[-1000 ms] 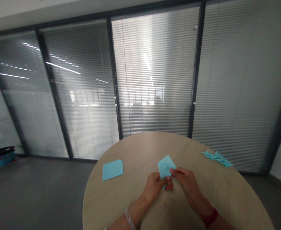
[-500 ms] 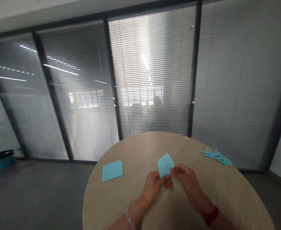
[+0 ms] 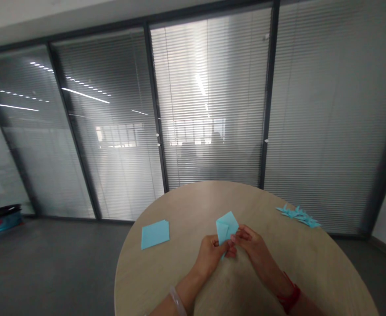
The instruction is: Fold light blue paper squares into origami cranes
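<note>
A folded sheet of light blue paper (image 3: 226,224) is held up over the table, its pointed top facing away from me and creased flaps on the near face. My left hand (image 3: 214,252) pinches its lower part, thumb in front. At the paper's right edge, the fingertips of my right hand (image 3: 248,239) close on a flap. The paper's lowest tip shows just below my left thumb; fingers cover the rest of that end.
The round wooden table (image 3: 193,199) carries a stack of blue paper squares (image 3: 155,235) at left and a pile of folded blue paper pieces (image 3: 298,215) at right. Glass panels with blinds (image 3: 212,105) stand behind it. Bins (image 3: 5,217) sit on the floor far left.
My right fingers have shifted slightly left and down along the paper's right edge, and the right flap lies a little differently. My left hand keeps its grip.
</note>
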`<state>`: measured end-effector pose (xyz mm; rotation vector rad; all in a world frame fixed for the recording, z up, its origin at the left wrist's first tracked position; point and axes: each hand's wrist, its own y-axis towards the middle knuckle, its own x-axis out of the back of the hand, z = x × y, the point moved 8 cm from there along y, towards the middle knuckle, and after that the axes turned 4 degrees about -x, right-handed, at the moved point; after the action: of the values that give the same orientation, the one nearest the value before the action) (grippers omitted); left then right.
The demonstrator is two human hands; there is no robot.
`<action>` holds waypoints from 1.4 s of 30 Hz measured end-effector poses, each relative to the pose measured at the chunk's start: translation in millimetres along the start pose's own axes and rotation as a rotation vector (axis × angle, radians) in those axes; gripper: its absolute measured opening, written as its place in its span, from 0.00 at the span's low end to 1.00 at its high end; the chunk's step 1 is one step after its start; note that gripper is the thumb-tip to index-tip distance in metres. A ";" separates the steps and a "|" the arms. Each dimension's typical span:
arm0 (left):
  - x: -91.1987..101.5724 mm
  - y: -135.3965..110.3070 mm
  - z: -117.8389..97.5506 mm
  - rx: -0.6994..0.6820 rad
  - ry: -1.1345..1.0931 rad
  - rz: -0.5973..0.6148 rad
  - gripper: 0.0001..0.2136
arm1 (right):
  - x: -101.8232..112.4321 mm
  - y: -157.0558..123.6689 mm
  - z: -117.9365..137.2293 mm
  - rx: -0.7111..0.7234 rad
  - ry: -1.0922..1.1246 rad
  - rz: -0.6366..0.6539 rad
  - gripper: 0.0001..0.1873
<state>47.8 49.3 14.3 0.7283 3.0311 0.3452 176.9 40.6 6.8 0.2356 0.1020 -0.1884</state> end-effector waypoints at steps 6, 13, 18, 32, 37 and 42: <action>-2.4 -0.1 5.8 0.038 -0.046 -0.005 0.20 | 4.2 -2.7 7.4 -0.026 0.038 -0.032 0.17; -1.1 -1.0 16.7 0.079 -0.085 0.004 0.20 | 31.5 -2.0 12.6 -0.024 0.080 -0.244 0.24; -3.2 -1.8 13.7 0.063 -0.060 0.017 0.19 | 34.4 -2.8 11.6 -0.033 0.076 -0.291 0.27; -12.3 -6.4 8.9 -0.059 0.266 0.121 0.15 | 28.1 -5.4 18.9 -0.009 0.067 -0.232 0.20; -17.7 -8.1 8.0 -0.048 0.185 0.143 0.16 | 28.1 -3.8 16.1 0.002 0.067 -0.227 0.18; -18.2 -7.2 14.4 -0.014 0.143 0.163 0.16 | 38.4 -0.9 12.2 -0.019 0.180 -0.283 0.18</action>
<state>61.6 38.0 -2.1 0.9952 3.1041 0.4386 215.3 30.1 13.6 0.2179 0.3161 -0.4473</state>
